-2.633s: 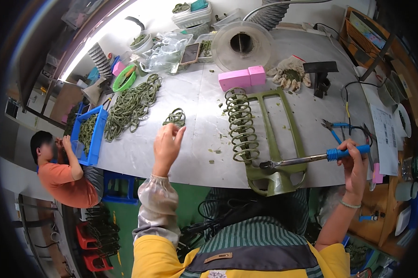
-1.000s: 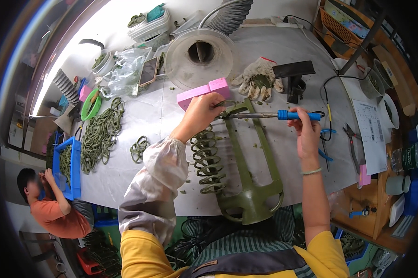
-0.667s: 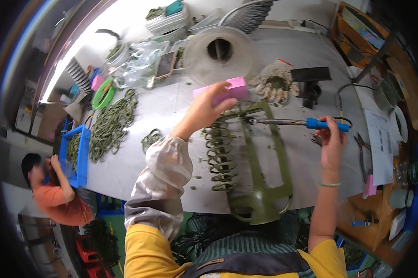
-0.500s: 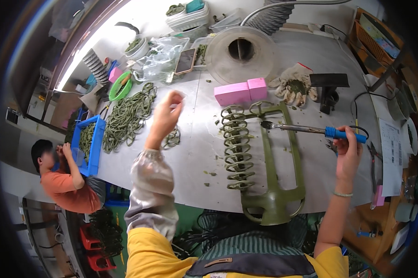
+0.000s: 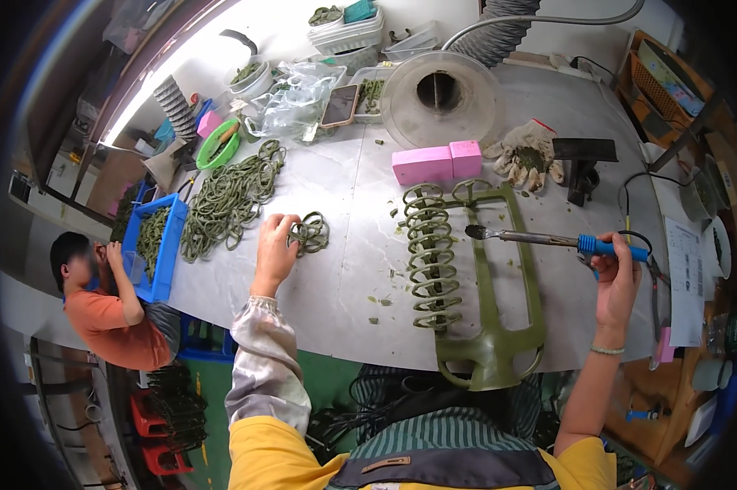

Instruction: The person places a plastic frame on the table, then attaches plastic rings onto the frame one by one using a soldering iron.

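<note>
In my right hand is a soldering iron with a blue handle and a dark, flattened tip. The tip hovers over a green wax-like frame, just right of a column of stacked green rings along the frame's left side. My left hand rests low at the tabletop, its fingers curled on the edge of a small cluster of green rings. To the left of that cluster lies a large heap of green rings.
Pink blocks, a stained glove and a black stand lie beyond the frame. A round clear hood, phone and green bowl stand farther back. A co-worker sits left by a blue crate.
My left hand has come down from above the table to the small ring cluster, its fingers closing there. My right hand still holds the soldering iron over the frame. The view has shifted slightly.
</note>
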Demonstrator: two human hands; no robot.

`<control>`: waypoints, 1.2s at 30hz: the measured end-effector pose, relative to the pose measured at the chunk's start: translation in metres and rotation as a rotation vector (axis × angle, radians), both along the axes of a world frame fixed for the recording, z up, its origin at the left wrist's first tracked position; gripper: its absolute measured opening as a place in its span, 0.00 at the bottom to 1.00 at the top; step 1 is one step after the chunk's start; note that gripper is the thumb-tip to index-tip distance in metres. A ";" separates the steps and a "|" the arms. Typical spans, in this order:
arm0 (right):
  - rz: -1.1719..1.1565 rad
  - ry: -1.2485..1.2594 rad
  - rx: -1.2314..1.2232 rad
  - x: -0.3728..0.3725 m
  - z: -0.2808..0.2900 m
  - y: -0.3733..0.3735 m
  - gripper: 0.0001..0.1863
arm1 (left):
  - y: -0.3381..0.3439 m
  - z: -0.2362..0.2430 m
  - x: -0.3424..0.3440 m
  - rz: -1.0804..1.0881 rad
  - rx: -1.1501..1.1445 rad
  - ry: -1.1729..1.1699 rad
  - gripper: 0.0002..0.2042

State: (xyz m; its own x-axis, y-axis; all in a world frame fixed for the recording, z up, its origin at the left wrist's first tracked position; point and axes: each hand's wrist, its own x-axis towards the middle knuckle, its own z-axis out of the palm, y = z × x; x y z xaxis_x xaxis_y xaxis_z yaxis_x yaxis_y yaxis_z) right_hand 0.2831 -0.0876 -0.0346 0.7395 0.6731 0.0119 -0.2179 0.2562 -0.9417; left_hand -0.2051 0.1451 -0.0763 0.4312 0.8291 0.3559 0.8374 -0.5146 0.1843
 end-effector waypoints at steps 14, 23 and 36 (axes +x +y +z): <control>-0.002 -0.013 -0.022 0.009 -0.002 -0.007 0.12 | -0.008 0.069 0.110 -0.165 -0.416 -0.635 0.12; 0.010 -0.005 -0.005 0.015 -0.013 0.006 0.09 | -0.031 0.068 0.236 -0.405 -0.435 -0.393 0.12; 0.053 0.067 0.059 0.010 -0.036 0.031 0.10 | -0.011 0.021 0.266 -0.477 -0.325 -0.363 0.13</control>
State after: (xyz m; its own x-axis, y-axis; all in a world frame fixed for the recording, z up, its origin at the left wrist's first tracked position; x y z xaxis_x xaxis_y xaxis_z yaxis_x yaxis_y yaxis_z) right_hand 0.2931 -0.0567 -0.0703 0.7034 0.7108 0.0044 -0.2948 0.2974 -0.9081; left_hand 0.0606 0.1338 -0.0550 0.6765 0.6671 0.3119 0.3884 -0.6830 0.6186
